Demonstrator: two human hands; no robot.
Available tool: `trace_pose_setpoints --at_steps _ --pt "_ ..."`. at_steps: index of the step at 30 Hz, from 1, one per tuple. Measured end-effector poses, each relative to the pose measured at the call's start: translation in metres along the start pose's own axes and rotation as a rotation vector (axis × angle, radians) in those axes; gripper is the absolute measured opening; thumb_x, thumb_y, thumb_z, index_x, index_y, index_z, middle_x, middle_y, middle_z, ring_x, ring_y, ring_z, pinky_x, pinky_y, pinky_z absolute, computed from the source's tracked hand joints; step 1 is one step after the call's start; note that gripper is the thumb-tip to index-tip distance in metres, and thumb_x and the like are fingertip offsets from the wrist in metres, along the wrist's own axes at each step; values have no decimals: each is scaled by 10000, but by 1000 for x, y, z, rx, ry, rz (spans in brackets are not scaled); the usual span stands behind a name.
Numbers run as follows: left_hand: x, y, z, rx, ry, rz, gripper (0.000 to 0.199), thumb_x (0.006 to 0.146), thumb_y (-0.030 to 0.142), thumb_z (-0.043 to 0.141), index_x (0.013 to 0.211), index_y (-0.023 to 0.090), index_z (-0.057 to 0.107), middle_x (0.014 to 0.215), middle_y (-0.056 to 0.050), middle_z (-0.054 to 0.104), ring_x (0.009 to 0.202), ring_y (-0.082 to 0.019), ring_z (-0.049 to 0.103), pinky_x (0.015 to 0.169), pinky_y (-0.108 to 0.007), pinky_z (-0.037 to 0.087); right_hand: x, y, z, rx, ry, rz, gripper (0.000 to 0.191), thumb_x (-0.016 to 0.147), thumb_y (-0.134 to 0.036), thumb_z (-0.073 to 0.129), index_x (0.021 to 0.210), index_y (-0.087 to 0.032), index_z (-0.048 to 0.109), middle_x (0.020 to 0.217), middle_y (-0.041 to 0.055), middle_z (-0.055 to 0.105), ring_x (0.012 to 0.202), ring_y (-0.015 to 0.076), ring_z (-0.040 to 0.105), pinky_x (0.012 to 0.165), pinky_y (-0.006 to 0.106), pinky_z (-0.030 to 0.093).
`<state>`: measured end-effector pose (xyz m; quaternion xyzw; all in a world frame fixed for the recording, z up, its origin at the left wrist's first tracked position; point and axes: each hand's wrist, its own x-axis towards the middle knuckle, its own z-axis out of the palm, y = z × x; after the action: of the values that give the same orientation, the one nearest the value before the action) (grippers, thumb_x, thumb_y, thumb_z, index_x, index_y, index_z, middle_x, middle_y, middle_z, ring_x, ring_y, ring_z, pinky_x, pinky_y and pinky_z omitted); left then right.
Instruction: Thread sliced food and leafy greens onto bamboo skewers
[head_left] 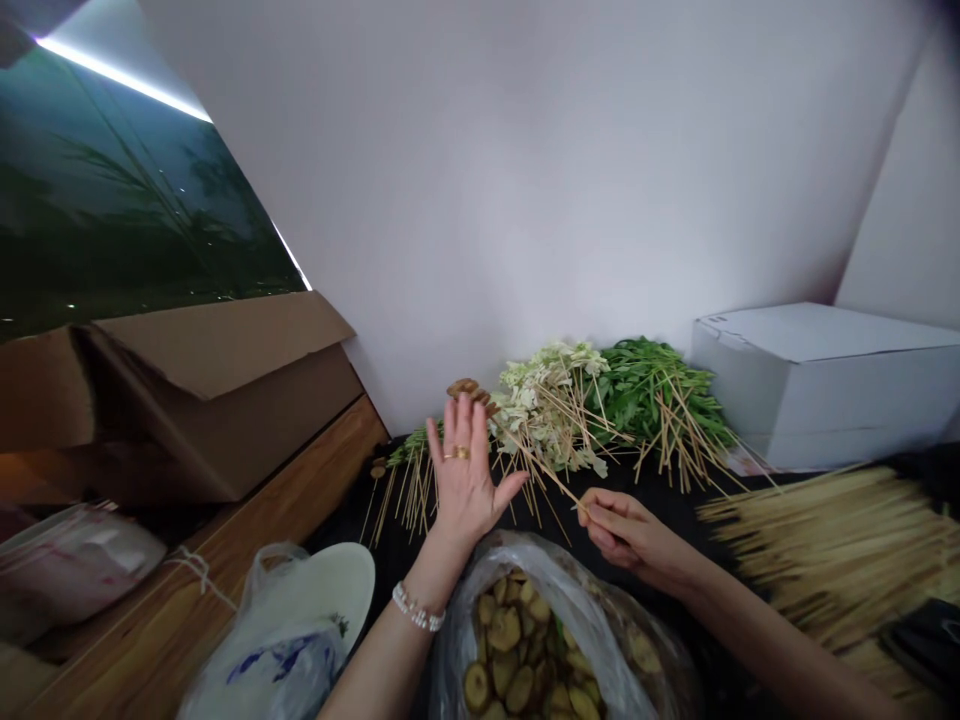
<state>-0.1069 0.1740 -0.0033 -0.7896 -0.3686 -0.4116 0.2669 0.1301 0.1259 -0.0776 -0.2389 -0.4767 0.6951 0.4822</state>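
Note:
My right hand pinches the near end of a thin wooden skewer. The skewer slants up and to the left, toward brown slices that show just beyond my left fingertips; my left hand hides part of them. My left hand is raised with its fingers spread and holds nothing; a ring and a beaded bracelet are on it. Below both hands stands an open clear plastic bag full of brownish sliced pieces, perhaps potato.
Skewered pale leafy vegetables and green leafy skewers lie along the wall. Many bare skewers spread at right, near a white box. Leftward are a cardboard box and a white bowl with plastic bags.

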Motion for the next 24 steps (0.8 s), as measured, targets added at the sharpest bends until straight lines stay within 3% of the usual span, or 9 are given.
trace_pose_setpoints --at_steps 2,5,7,10,12,16,20,24 --pt "-6 -6 7 -75 -146 -100 916 916 685 469 1598 119 242 1656 -230 246 1550 -378 121 1222 -612 24 -1 -1 1 11 -8 -6 440 818 -575 758 807 -169 589 548 -91 402 399 9 158 390 191 91" --pt "-15 -14 13 -391 -197 -500 756 892 612 576 1490 158 482 1651 -170 302 1554 -362 120 1228 -599 36 -1 -4 0 4 0 -27 437 818 -570 760 810 -168 590 554 -90 413 403 6 162 397 189 101" --pt "-14 -12 10 -572 -211 -653 576 909 571 570 1345 201 643 1562 -147 475 1499 -357 305 1213 -578 189 0 -4 0 -12 7 -33 429 823 -562 759 821 -161 605 552 -87 425 401 5 171 400 190 106" --pt "-2 6 -1 -794 -335 -723 479 933 558 536 1131 190 770 1162 -151 764 1031 -311 716 912 -464 547 1 1 2 -38 19 -31 433 829 -574 743 840 -161 613 550 -83 446 393 7 185 399 194 110" --pt "6 22 -7 -962 -413 -771 467 895 543 617 1131 171 773 1059 -143 792 781 -239 744 695 -345 575 1 4 5 -61 25 -29 438 830 -582 735 850 -162 616 554 -80 461 391 8 197 399 194 114" --pt "10 51 -14 -1208 -473 -861 435 805 505 755 1046 144 785 1029 -155 790 637 -150 700 558 -235 510 0 7 12 -128 36 -28 459 824 -602 725 871 -153 640 539 -78 461 386 14 219 398 196 132" --pt "8 48 -9 -1288 -375 -941 438 799 563 746 908 139 744 934 -128 775 630 -132 677 558 -222 510 1 9 12 -193 71 -29 492 835 -637 687 935 -156 661 576 -58 505 389 26 261 393 199 158" --pt "7 -4 7 -1117 -117 -1049 329 945 477 620 1062 174 667 962 -54 719 767 -134 674 700 -260 553 7 20 -2 -257 125 -2 560 800 -705 669 919 -158 670 619 -30 552 394 39 309 375 198 150"
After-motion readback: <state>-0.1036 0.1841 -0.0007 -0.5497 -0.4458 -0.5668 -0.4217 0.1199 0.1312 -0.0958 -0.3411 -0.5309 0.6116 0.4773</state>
